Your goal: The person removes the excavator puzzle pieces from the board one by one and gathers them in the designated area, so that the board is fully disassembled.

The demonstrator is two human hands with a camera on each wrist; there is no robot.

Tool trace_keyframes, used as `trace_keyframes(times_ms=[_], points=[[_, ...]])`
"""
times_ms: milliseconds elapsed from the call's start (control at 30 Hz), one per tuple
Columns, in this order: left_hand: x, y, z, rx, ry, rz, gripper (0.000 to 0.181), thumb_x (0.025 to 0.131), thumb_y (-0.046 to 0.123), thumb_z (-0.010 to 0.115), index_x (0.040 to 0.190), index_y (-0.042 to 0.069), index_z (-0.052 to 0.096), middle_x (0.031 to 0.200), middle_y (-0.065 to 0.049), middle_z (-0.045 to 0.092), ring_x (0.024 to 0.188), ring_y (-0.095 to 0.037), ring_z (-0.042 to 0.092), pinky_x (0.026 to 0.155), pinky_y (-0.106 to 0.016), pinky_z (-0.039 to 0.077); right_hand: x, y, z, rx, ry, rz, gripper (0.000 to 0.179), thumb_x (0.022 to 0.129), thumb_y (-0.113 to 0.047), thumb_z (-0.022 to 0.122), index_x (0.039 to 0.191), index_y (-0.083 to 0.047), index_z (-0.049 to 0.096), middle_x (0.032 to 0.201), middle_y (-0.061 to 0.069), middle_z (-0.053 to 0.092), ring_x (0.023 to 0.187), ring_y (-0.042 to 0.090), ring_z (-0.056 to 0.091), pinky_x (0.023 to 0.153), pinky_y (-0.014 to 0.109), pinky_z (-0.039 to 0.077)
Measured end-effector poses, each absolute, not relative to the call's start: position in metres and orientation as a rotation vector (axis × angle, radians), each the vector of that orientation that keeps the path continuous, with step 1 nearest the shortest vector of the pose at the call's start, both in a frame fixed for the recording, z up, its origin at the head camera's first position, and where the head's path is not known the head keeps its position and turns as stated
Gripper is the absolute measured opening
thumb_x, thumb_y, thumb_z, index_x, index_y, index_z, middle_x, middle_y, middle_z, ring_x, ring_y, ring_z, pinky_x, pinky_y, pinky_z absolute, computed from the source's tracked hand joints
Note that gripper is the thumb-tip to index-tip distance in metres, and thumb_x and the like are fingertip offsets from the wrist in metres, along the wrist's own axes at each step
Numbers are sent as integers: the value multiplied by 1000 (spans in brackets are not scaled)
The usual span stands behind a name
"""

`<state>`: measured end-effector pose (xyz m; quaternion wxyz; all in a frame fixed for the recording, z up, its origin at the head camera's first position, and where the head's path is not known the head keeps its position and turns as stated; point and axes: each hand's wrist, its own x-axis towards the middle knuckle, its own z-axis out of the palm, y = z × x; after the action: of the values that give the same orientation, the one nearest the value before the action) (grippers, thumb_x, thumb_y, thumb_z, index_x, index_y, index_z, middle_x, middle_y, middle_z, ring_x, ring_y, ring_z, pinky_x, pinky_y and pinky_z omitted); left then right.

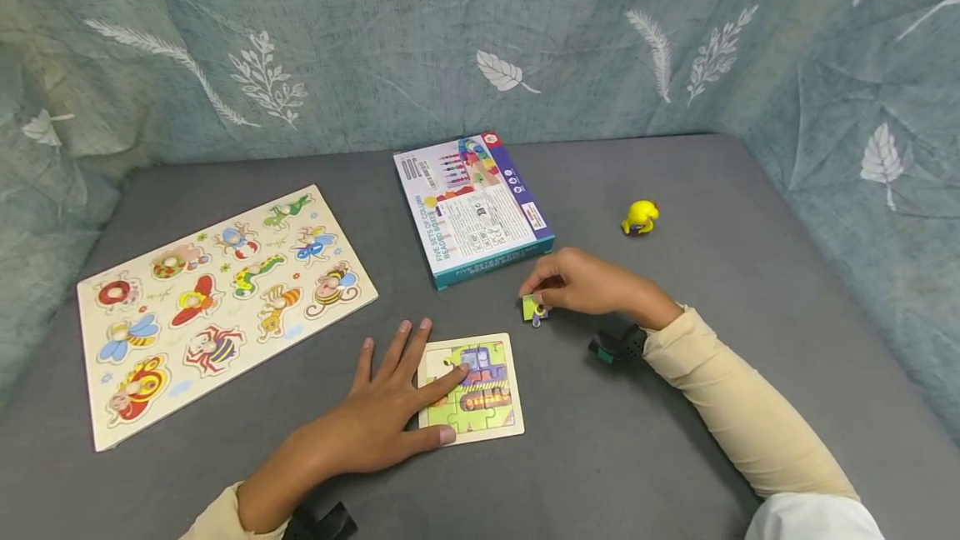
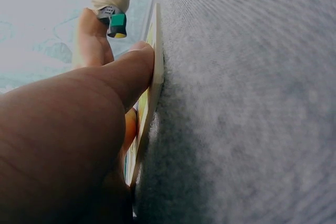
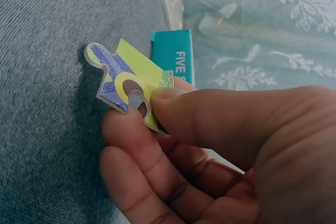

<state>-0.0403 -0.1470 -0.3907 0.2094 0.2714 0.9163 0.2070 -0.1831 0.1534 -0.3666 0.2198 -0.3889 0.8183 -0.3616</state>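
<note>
Between thumb and fingers my right hand (image 1: pixel 573 280) pinches a small green and purple jigsaw piece (image 3: pixel 128 80). In the head view this piece is right of the jigsaw board (image 1: pixel 517 407), close over the grey table. On that board, a square with a pale wooden frame, a purple vehicle is pictured on green. My left hand (image 1: pixel 378 419) lies spread across its left side, thumb and index finger on the pictured pieces, the other fingers reaching past its upper left corner. In the left wrist view the left thumb (image 2: pixel 134 69) rests on the board's edge.
A large wooden insect puzzle board (image 1: pixel 232 307) lies on the left. Behind the hands is a white, purple and teal box (image 1: pixel 476 207). A small yellow toy figure (image 1: pixel 640 217) stands at the back right. A leaf-patterned curtain (image 1: pixel 570 32) hangs behind the table.
</note>
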Motion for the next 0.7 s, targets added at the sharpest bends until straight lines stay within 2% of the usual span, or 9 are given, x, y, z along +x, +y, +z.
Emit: trace_keyframes(times_ms=[300,700], points=[[-42,-147,-391,759,2551,562,71,91,66,49,153,36,31,161,-12,-15,143,-32,-21,104,-64,-16,-186,154,-369,-1007,2279,-984,17,92,4,61,106,4,71,97,7,69,78,13,57,70,29,50],[-41,-147,-390,769,2556,579,71,91,64,52,152,34,32,161,-13,-14,144,-33,-20,103,-64,-16,-187,153,-370,-1057,2401,-893,14,90,2,65,100,0,74,93,4,70,79,11,59,72,30,50]])
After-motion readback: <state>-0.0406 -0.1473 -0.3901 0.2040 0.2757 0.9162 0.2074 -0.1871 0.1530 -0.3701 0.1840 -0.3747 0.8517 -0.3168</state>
